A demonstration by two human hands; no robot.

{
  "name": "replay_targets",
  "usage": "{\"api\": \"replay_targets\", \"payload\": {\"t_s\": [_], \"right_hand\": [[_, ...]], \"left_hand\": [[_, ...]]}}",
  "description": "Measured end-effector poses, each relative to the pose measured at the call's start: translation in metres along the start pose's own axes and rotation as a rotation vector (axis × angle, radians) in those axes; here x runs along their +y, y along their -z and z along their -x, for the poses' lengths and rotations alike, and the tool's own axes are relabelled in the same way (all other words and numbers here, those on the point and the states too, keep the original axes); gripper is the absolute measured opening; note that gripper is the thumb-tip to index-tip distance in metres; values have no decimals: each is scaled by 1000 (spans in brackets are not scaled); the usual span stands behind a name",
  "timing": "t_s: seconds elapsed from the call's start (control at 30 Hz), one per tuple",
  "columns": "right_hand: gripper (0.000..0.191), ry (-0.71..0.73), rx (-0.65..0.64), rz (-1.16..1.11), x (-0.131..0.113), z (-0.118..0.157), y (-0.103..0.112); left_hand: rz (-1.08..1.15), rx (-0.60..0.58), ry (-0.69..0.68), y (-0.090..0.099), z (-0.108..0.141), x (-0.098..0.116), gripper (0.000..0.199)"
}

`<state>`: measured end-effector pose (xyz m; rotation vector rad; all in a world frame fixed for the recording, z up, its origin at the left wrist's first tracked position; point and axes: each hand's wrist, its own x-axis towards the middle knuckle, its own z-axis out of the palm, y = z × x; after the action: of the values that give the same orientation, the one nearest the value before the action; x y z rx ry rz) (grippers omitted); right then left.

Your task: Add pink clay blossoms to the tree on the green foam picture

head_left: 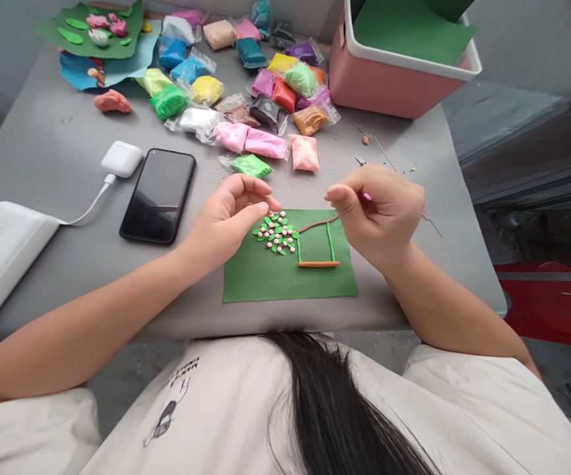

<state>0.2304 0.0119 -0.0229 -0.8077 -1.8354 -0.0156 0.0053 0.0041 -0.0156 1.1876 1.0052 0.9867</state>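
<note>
My left hand [238,214] is over the upper left of a green sheet [265,284], its thumb and fingers curled close together. Whatever may be between its fingertips is hidden. Just below them is a clay cluster of green leaves and pink balls [276,232]. My right hand [381,214] is closed above the sheet's right edge, and a small pink piece of clay [367,196] shows between its curled fingers. From the cluster a brown clay branch [317,223] runs toward this hand. Two green clay strips [331,243] hang from it to an orange-brown bar [318,264].
Many bagged clays [265,142] lie behind the sheet. A phone [159,196], white case [121,159] and white power bank [12,254] are at left. Thin tools [434,225] lie by my right hand. A pink bin [379,82] stands at back right, finished clay sheets [87,43] at back left.
</note>
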Motion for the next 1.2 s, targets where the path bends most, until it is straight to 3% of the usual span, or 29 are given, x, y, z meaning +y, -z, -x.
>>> {"api": "replay_targets", "payload": {"t_s": [0.13, 0.3, 0.4, 0.5, 0.67, 0.97, 1.1, 1.2], "right_hand": [[10, 14, 12, -2, -4, 4, -4], [20, 39, -59, -35, -8, 8, -7], [3, 62, -73, -43, -7, 11, -7], [17, 88, -80, -94, -8, 12, -9], [10, 61, -100, -205, -11, 14, -13], [14, 88, -42, -114, -14, 21, -15], [24, 119, -34, -37, -13, 26, -17], [38, 88, -37, -35, -8, 28, -11]], "left_hand": [[31, -22, 59, -3, 6, 6, 20], [71, -40, 137, -5, 11, 11, 31], [86, -78, 129, -5, 12, 11, 32], [86, -126, 125, -5, 13, 10, 29], [87, -107, 148, -4, 13, 9, 33], [110, -84, 168, -5, 13, 8, 44], [96, -76, 203, -4, 12, 6, 55], [113, -82, 210, -3, 10, 5, 52]]}}
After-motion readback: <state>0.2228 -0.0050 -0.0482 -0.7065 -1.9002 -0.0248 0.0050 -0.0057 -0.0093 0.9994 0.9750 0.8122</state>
